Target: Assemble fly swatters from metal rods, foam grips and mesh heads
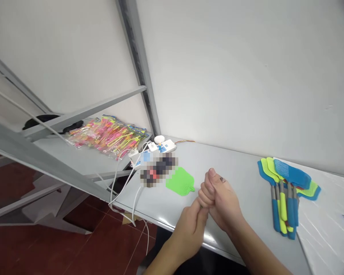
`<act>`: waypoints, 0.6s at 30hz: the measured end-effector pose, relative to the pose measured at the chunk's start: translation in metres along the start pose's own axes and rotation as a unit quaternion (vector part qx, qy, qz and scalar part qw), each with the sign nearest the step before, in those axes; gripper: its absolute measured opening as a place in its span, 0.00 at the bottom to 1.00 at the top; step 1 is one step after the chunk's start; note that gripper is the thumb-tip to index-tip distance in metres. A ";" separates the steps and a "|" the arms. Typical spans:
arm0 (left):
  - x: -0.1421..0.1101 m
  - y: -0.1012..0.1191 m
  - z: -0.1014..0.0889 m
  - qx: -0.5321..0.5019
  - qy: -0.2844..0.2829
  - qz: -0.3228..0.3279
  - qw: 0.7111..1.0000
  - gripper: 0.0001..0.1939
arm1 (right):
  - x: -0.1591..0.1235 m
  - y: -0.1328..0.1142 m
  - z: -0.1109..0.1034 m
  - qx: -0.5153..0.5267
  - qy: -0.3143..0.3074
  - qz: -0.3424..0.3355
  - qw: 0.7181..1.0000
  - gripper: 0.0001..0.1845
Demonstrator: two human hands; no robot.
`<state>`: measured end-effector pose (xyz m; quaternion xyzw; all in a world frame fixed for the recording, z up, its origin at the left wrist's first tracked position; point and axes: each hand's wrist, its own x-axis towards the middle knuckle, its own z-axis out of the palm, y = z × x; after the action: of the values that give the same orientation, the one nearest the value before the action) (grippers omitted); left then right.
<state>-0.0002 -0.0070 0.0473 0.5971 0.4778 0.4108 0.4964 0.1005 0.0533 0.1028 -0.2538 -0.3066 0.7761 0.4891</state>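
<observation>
Near the front of the table, my right hand (220,196) is closed in a fist with the thumb on top. Whatever it may hold is hidden by the fingers. My left hand (190,225) touches it from below left, fingers pressed together against the right fist; nothing nameable shows between them. Just beyond the hands, a bright green fly swatter head (180,181) lies flat on the table, its short stub pointing toward my right fist. No handle is visible on it. To the right lie several fly swatters (285,206) in a pile, with blue and yellow-green heads and grips.
White power strips (160,149) with plugs and cables stand at the table's back left, beside a blurred dark object (159,170). Clear bags of colourful items (109,133) lie on the left shelf. A grey metal post (141,61) rises behind. White sheeting (326,214) covers the right end.
</observation>
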 end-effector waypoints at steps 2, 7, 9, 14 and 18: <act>-0.004 -0.007 -0.003 -0.087 0.025 -0.037 0.995 0.16 | 0.008 0.010 0.002 -0.027 -0.020 0.014 0.999 0.23; -0.017 -0.023 -0.028 -0.279 0.098 -0.101 0.950 0.15 | 0.032 0.042 -0.007 -0.295 -0.025 -0.050 0.954 0.25; -0.025 -0.026 -0.039 -0.319 0.164 -0.105 0.927 0.15 | 0.041 0.054 -0.018 -0.495 0.011 -0.085 0.865 0.27; -0.043 -0.034 -0.046 -0.370 0.237 -0.122 0.890 0.18 | 0.057 0.077 -0.040 -0.642 0.075 -0.072 0.760 0.36; -0.046 -0.031 -0.037 -0.364 0.211 -0.126 0.898 0.23 | 0.066 0.074 -0.044 -0.658 0.095 -0.043 0.746 0.42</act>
<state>-0.0506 -0.0429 0.0218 0.2089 0.4601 0.6064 0.6140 0.0609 0.0990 0.0129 -0.5718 -0.7039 0.3317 0.2601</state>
